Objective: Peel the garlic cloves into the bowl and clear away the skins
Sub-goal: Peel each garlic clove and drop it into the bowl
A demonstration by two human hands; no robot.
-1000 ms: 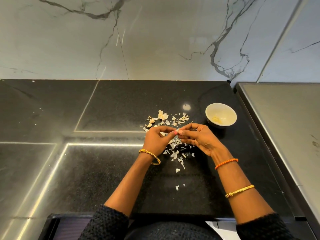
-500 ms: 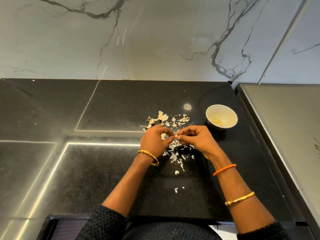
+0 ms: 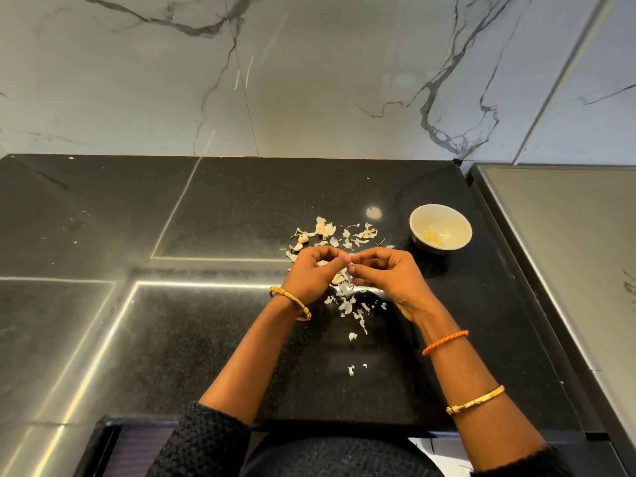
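Observation:
My left hand (image 3: pixel 315 271) and my right hand (image 3: pixel 389 275) meet fingertip to fingertip above the black counter, both pinching a small garlic clove (image 3: pixel 339 277) that is mostly hidden between the fingers. A strip of skin hangs below it. Papery garlic skins (image 3: pixel 347 304) lie scattered under and behind the hands. Two unpeeled cloves (image 3: pixel 302 239) sit at the left edge of the pile. A small white bowl (image 3: pixel 457 222) stands to the right of the pile with a peeled clove (image 3: pixel 432 237) inside.
The black stone counter (image 3: pixel 206 321) runs to a marble wall (image 3: pixel 309 74) at the back. A grey raised surface (image 3: pixel 564 242) borders the counter on the right, close behind the bowl. More skin flakes (image 3: pixel 351 370) lie nearer the front edge.
Both hands stay together on the clove and have shifted slightly; the fingers have worked round it and a strip of skin now hangs beneath.

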